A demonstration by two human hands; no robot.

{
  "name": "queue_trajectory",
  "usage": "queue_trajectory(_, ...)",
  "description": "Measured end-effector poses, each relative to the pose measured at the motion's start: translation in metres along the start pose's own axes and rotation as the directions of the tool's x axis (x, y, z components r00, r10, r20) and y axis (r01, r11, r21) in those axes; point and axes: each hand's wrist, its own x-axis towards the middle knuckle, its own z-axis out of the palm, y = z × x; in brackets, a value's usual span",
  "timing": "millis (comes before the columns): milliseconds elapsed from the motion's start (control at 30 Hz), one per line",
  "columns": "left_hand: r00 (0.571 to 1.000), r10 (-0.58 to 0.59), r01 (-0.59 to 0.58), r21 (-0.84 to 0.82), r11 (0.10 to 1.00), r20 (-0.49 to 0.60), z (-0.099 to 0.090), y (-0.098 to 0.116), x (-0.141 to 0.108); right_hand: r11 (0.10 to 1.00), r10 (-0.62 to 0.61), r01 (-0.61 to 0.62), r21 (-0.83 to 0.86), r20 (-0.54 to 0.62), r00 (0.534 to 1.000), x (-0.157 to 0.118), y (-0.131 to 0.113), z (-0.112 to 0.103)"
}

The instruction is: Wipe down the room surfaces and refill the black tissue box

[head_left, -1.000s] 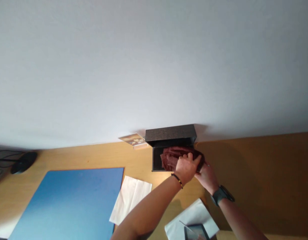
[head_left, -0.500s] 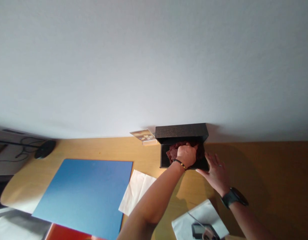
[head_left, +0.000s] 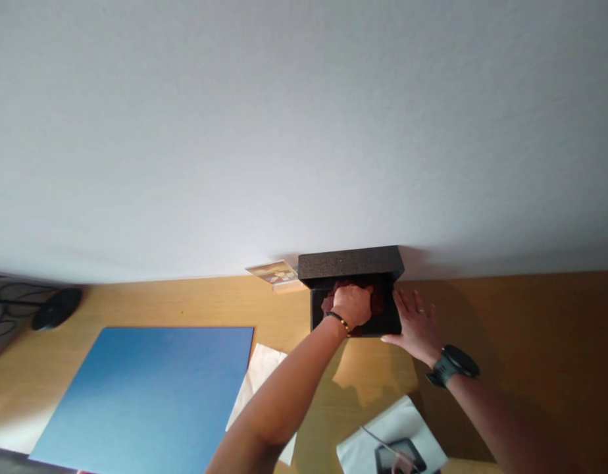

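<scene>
A black box (head_left: 316,312) stands on the wooden table against the wall, its hinged lid (head_left: 351,263) raised and leaning back. Inside it, my left hand (head_left: 352,306) is curled into a fist over dark red crumpled material (head_left: 328,304), paper or cloth. Most of that material is hidden under the hand and in shadow. My right hand (head_left: 416,329) rests at the box's right side with fingers spread, the thumb at the front corner and the other fingers along the side edge.
A small picture card (head_left: 274,271) leans left of the box. A blue board (head_left: 151,395) covers the table's left part, beside white paper (head_left: 259,372). In front lies another white sheet (head_left: 356,451) with a dark-framed object (head_left: 407,454) on it. A black round base (head_left: 57,308) with cables stands far left.
My left hand has pushed lower into the box, and less of the dark red material shows. The right hand stays at the box's side. The whole view has shifted slightly.
</scene>
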Motion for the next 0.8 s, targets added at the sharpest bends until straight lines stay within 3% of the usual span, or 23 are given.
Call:
queue_trajectory(233,0.989,-0.144,0.141,0.073,0.987,0.035,0.014,-0.059,-0.038,0.998,0.057,-0.058,0.016,0.052,0.997,-0.002,-0.003,-0.008)
queue_trajectory(467,0.945,-0.323,0.311,0.156,0.937,0.056,0.023,-0.123,-0.078,0.997,0.061,-0.063,0.044,0.048,0.997,-0.003,-0.001,-0.002)
queue_trajectory(667,0.864,-0.501,0.478,0.254,0.841,0.035,0.034,-0.194,-0.157,0.976,0.086,-0.096,0.195,0.061,0.994,-0.001,-0.003,-0.01)
queue_trajectory(800,0.802,-0.598,0.57,0.288,0.77,0.011,0.042,-0.219,-0.206,0.956,0.084,-0.092,0.277,0.043,0.996,-0.004,-0.002,-0.009)
